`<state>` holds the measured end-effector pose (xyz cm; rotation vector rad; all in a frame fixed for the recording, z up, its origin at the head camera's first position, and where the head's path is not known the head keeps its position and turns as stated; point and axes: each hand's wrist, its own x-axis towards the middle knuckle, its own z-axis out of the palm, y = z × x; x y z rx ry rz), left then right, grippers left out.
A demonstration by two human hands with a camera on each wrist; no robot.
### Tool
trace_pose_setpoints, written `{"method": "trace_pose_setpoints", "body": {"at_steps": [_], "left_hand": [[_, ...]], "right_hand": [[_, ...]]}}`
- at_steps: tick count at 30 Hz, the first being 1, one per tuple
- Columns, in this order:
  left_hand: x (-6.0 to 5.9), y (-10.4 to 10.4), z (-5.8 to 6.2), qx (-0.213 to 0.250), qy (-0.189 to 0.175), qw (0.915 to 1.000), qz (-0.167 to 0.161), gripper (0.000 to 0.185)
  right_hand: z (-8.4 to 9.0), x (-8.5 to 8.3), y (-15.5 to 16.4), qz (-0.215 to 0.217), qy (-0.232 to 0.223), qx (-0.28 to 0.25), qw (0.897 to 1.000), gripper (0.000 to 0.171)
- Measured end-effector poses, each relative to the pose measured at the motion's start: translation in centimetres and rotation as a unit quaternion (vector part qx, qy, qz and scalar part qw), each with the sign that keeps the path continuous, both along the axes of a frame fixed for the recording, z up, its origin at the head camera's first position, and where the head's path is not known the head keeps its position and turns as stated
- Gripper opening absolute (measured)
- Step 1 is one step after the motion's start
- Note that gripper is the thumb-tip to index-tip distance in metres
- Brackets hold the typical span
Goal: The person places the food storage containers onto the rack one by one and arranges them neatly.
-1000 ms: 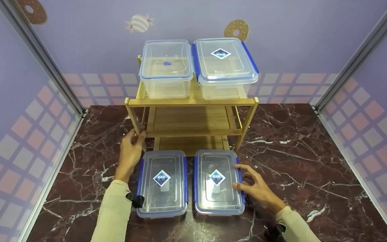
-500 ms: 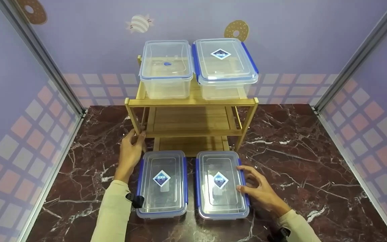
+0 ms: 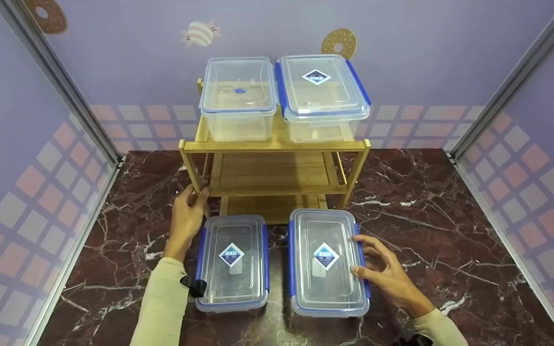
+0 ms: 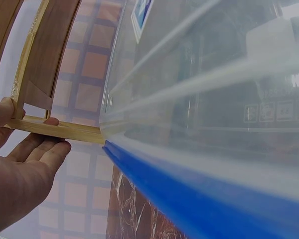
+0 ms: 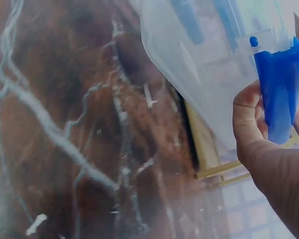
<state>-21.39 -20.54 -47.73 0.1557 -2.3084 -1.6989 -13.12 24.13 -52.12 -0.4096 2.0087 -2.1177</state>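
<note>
Two clear lidded containers with blue clasps lie side by side on the marble table, in front of a bamboo shelf (image 3: pixel 277 144). My right hand (image 3: pixel 361 254) grips the right container (image 3: pixel 325 259) by its right edge, thumb on the lid. The wrist view shows that thumb (image 5: pixel 249 114) beside the blue clasp (image 5: pixel 278 89), with the container (image 5: pixel 204 59) tilted above the table. My left hand (image 3: pixel 195 194) holds the shelf's front left leg (image 3: pixel 191 168), just behind the left container (image 3: pixel 231 262). In the left wrist view, my fingers (image 4: pixel 40 149) wrap a bamboo bar (image 4: pixel 60 130).
Two larger clear containers, one (image 3: pixel 237 96) on the left and one (image 3: pixel 322 93) on the right, stand on the shelf's top tier. The middle and bottom tiers hold nothing. Purple walls with metal corner posts (image 3: pixel 56 81) enclose the marble table (image 3: pixel 426 202).
My right hand has shifted the right container to the right and raised it, widening the gap to the left container. The left hand has not moved.
</note>
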Motion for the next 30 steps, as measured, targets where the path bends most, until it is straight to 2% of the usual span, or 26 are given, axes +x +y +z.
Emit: {"method": "trace_pose_setpoints", "body": {"at_steps": [4, 10, 19, 25, 30], "left_hand": [[0.1, 0.1, 0.2, 0.000, 0.002, 1.0000, -0.002, 0.029], [0.1, 0.0, 0.3, 0.001, 0.003, 1.0000, -0.008, 0.030], [0.0, 0.0, 0.1, -0.002, 0.008, 1.0000, 0.002, 0.026], [-0.1, 0.0, 0.1, -0.003, 0.017, 0.9998, 0.005, 0.025], [-0.2, 0.1, 0.0, -0.003, 0.014, 0.9999, 0.004, 0.026]], "right_hand": [[1.1, 0.6, -0.2, -0.004, 0.014, -0.007, 1.000, 0.068], [2.8, 1.0, -1.2, 0.018, 0.049, -0.023, 0.998, 0.067], [5.5, 0.9, -3.9, 0.029, 0.052, -0.036, 0.998, 0.067], [7.2, 0.1, -6.0, 0.038, 0.060, -0.030, 0.997, 0.067], [8.4, -1.0, -7.9, 0.053, 0.057, -0.048, 0.996, 0.067]]}}
